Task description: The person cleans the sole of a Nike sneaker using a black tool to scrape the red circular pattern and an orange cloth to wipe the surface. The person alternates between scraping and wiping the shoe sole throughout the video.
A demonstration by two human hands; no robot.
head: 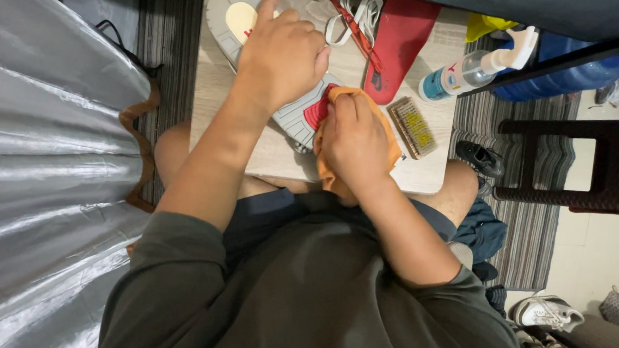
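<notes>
Left hand (pixel 282 52) clamps a grey shoe (pixel 260 44) sole-up on the worktop (pixel 422 176). Right hand (pixel 353 141) grips an orange cloth (pixel 389 139) against the heel. Just right lie a brush (pixel 411 126), red insole (pixel 401 41), laces (pixel 357 10) and spray bottle (pixel 470 68).

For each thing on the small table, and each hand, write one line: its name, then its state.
Shoe: sole up, held down.
Orange cloth: bunched, pressed on the shoe.
Left hand: clamped on the shoe.
Right hand: closed on the cloth.
Red insole: lying loose.
Laces: removed, heaped.
Brush: bristles up.
Spray bottle: lying down.
</notes>
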